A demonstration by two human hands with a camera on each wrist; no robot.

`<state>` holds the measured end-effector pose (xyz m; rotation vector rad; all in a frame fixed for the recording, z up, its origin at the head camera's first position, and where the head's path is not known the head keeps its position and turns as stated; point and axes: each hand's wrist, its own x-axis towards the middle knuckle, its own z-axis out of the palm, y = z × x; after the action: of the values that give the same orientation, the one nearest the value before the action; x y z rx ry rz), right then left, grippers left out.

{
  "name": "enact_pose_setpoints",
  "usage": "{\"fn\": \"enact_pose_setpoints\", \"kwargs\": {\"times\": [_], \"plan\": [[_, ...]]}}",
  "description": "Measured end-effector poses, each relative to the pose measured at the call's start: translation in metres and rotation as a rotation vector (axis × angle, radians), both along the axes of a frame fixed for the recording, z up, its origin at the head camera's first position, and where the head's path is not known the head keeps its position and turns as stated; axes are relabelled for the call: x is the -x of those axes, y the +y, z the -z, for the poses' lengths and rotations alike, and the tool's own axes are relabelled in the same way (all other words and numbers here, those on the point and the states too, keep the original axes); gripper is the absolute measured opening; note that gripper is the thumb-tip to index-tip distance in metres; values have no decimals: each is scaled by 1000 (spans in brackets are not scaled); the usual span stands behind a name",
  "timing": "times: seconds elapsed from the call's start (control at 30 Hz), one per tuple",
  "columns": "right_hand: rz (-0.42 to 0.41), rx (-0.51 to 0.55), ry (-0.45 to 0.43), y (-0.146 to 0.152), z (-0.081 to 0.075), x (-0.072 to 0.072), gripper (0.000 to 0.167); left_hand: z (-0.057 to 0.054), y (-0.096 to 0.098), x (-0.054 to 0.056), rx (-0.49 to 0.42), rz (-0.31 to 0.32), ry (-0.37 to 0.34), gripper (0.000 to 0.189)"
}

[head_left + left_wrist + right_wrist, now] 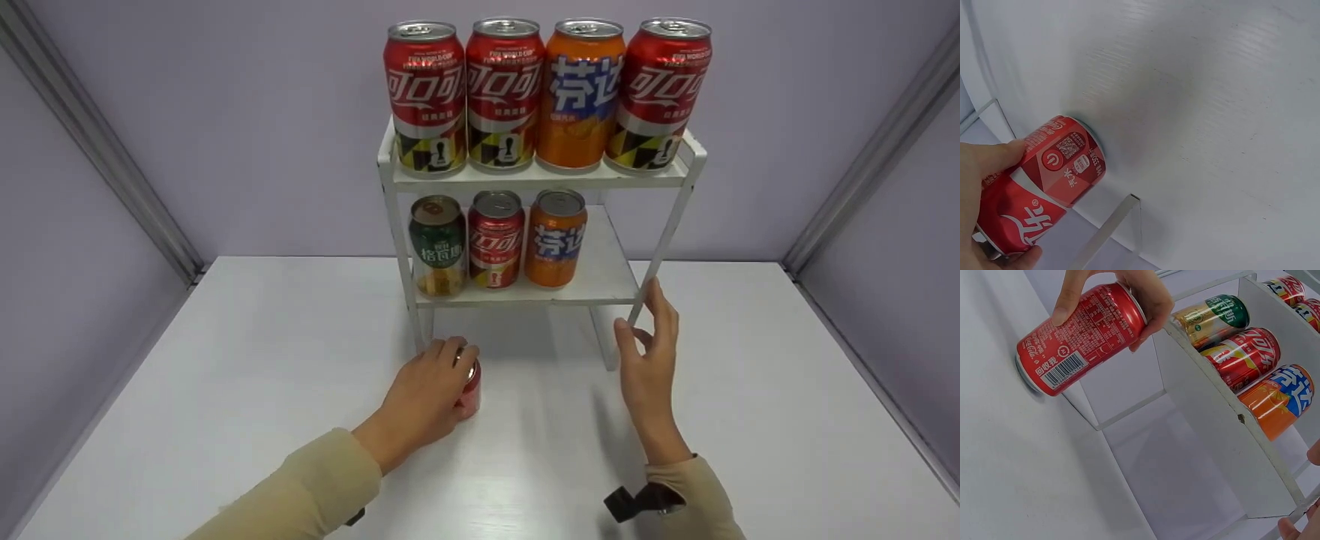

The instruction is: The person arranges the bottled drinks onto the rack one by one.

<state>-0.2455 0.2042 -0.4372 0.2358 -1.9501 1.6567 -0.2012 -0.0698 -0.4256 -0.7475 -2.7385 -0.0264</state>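
Note:
My left hand (427,390) grips a red Coca-Cola can (470,394) from above, in front of the rack's left leg. In the left wrist view, thumb and fingers curl round the can (1044,180); its base is at the white tabletop. The right wrist view shows the can's barcode side (1081,340). My right hand (651,360) is at the right front leg of a white two-tier rack (525,302), thumb on one side and fingers on the other. Only its fingertips (1289,529) show at the edge of the right wrist view.
On the rack's top tier stand red cola cans (427,97) and an orange Fanta can (581,94). The lower tier holds a green-and-gold can (439,247), a cola can (496,240) and a Fanta can (556,240). Pale walls (292,112) enclose the white table (262,337).

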Motion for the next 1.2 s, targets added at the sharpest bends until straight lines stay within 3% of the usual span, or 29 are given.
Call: {"fn": "enact_pose_setpoints", "kwargs": {"times": [0.33,0.67,0.87,1.2], "plan": [[-1,2,-6,0,2,0,65,0,8,-7,46,11,7,67],[-2,-10,21,-1,1,1,65,-1,9,-11,-1,72,48,60],[0,-8,30,-1,1,2,66,-9,17,-8,-16,126,88,61],[-1,-10,46,-1,3,4,67,-29,35,-1,-36,214,217,50]]}}
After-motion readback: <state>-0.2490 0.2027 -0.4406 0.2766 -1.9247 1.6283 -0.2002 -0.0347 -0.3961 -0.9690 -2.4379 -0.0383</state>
